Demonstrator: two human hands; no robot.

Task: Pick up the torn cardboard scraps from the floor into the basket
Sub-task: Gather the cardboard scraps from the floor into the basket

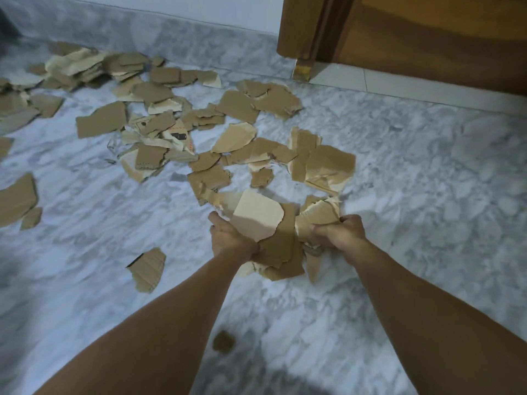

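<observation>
Head view: scrap bundle (pixel 278 240) upright, hand-held.

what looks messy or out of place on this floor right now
Torn cardboard scraps litter the marble floor, thickest toward the far wall. Stray pieces lie apart, one beside the left forearm. Both hands, left hand and right hand, grip a bundle. No basket is in view.

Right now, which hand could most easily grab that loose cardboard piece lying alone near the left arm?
Left, probably. The left hand is nearer the lone scrap, which lies just outside that forearm. The right hand would have to cross over. Both hands currently grip the bundle of scraps.
</observation>
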